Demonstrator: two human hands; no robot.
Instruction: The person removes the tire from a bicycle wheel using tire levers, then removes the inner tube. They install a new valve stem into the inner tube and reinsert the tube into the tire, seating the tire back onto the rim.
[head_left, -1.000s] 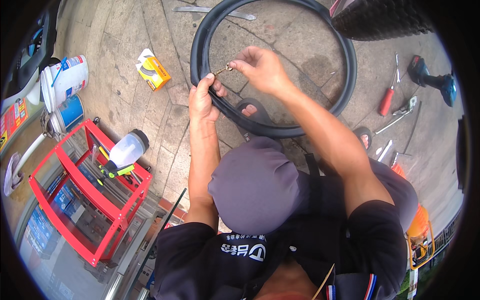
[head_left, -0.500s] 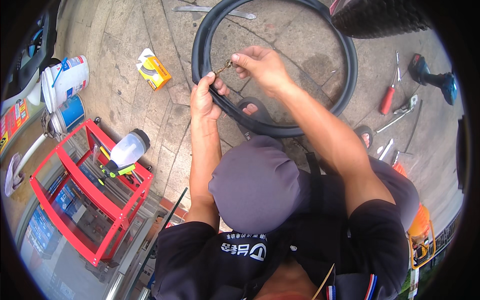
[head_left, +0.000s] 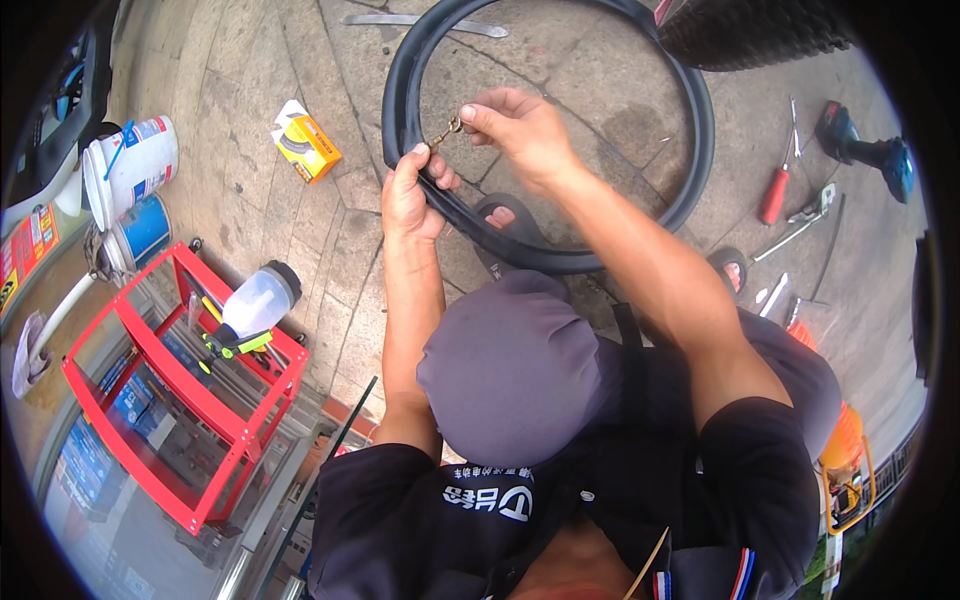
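Observation:
A black rubber tube ring [head_left: 689, 200] lies over my feet and the paving. My left hand [head_left: 412, 195] is closed on its left side, thumb at the base of a brass valve stem [head_left: 438, 140] that points up to the right. My right hand [head_left: 520, 135] pinches at a small metal ring-shaped piece [head_left: 455, 124] at the stem's top end; whether it is a separate part is too small to tell. A yellow box [head_left: 308, 150] lies left of the tube, a flat metal bar [head_left: 380, 19] beyond it.
A red rack [head_left: 160, 380] with a spray bottle [head_left: 258, 300] stands left, near white and blue buckets [head_left: 130, 175]. At right lie a red-handled screwdriver [head_left: 773, 195], a cordless power tool [head_left: 880, 160] and wrenches [head_left: 785, 240]. A black tire [head_left: 755, 35] is at the top.
My right hand has moved slightly up and turned a little at the valve's tip since a second ago. My left hand stays on the tube, nearly in place.

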